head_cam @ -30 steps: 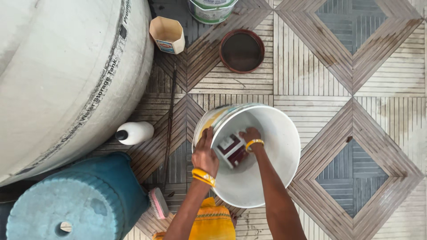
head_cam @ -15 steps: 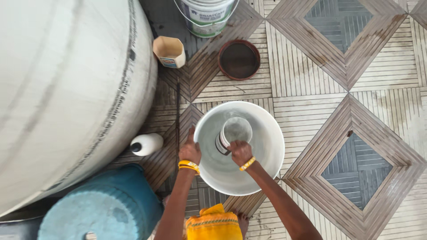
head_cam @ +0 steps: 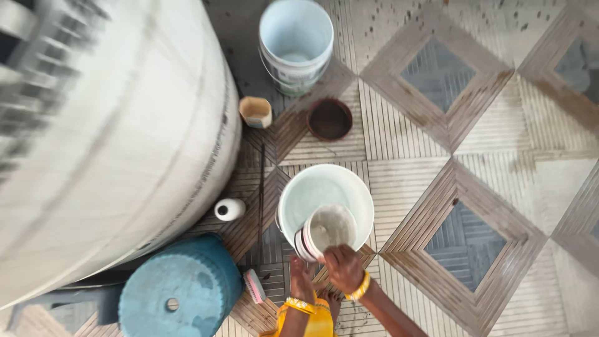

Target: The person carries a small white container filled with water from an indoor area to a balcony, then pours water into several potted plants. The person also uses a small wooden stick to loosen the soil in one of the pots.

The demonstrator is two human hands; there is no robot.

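A white bucket (head_cam: 312, 193) stands on the patterned tile floor. Over its near rim I hold a small round tin (head_cam: 329, 229), tilted, with pale residue inside and a dark-and-white striped side. My right hand (head_cam: 343, 268), with a yellow bangle, grips the tin's near rim. My left hand (head_cam: 301, 276), also bangled, is just below the tin's left side. Whether it grips the tin is unclear.
A huge white water tank (head_cam: 112, 143) fills the left. Near it are a blue stool (head_cam: 178, 296), a white bottle (head_cam: 229, 209), a pink brush (head_cam: 254, 286) and a thin stick (head_cam: 261, 181). Farther off stand a carton (head_cam: 256, 111), a brown bowl (head_cam: 329, 118) and a pale bucket (head_cam: 295, 37).
The view has pulled back and up. The tin has come up from inside the bucket to its near rim. My left hand has left the bucket's rim and moved under the tin.
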